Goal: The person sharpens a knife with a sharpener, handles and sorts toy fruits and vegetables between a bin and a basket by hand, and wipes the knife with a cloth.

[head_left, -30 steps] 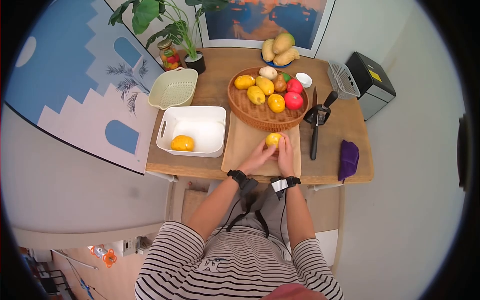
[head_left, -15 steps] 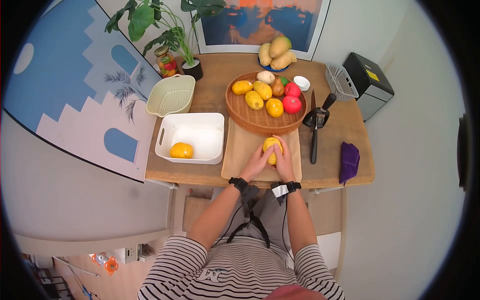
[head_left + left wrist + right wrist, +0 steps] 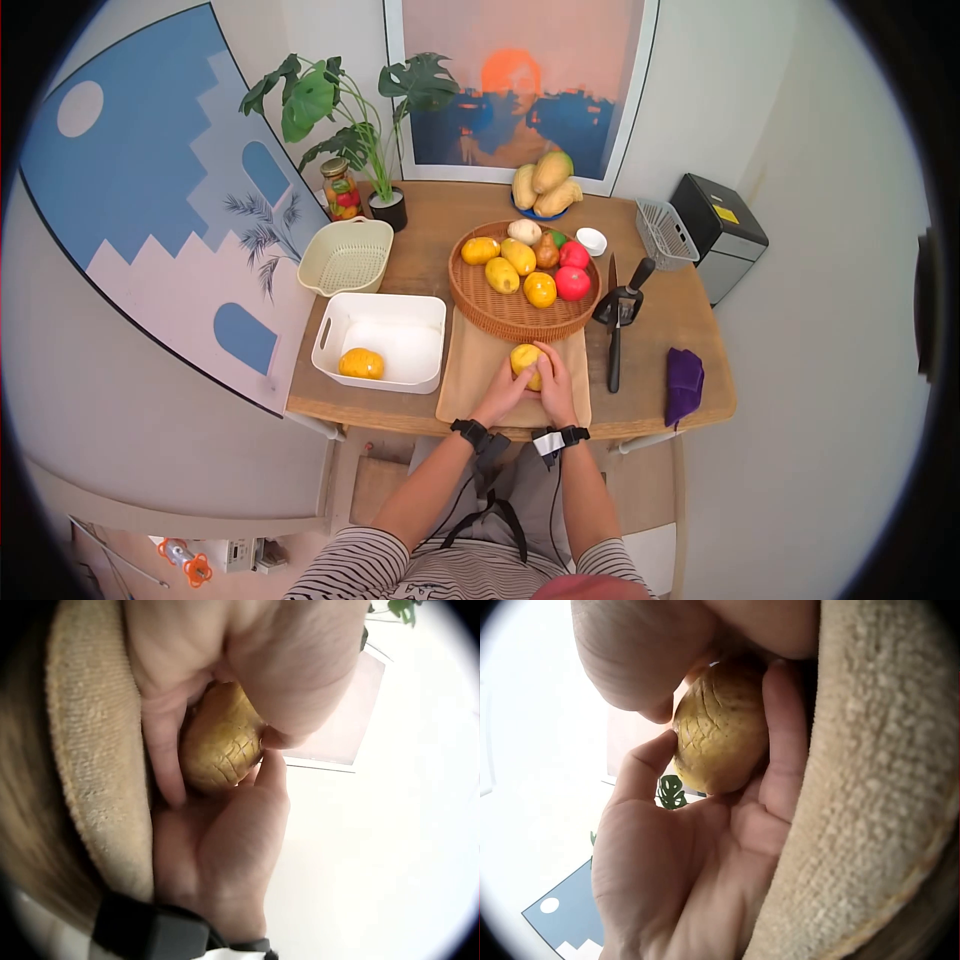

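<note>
A yellow mango is held between both hands over the tan towel. The left hand curls its fingers and thumb round the fruit from the left. On the other side, the right hand grips it with bent fingers. Creases run across the skin of the mango in the left wrist view. Seen from the right wrist, the thumb and fingers of the right hand touch the mango close beside the towel.
Behind the towel stands a round wicker basket of fruit. A white bin with yellow fruit sits left, a green basket behind it. To the right are a knife, a black holder and a purple cloth.
The head view has tilted up, so the table sits lower in frame. Both hands have drawn the mango slightly nearer the body and turned it, keeping their grip.
</note>
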The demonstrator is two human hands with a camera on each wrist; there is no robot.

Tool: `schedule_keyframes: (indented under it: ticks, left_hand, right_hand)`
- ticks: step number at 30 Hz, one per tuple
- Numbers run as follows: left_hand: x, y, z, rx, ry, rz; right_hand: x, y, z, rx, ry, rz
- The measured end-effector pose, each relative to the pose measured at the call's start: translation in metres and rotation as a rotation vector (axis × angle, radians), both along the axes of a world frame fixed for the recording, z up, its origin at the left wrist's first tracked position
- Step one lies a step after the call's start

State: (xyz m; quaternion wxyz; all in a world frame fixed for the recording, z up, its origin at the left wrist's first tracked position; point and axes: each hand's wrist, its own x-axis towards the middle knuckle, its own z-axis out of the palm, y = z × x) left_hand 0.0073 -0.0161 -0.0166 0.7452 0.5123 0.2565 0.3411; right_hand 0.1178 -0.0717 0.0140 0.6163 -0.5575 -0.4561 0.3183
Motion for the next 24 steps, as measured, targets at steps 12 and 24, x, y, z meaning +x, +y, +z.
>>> schedule_keyframes:
  ticks: [12,24]
  left_hand:
    - [-0.006,0.003,-0.004,-0.100,-0.015,-0.049]
    - [-0.007,0.000,0.007,-0.084,-0.041,-0.105]
  right_hand:
    - [-0.008,-0.008,0.011,0.084,-0.005,0.031]
    - [-0.005,-0.009,0.006,0.013,0.126,0.076]
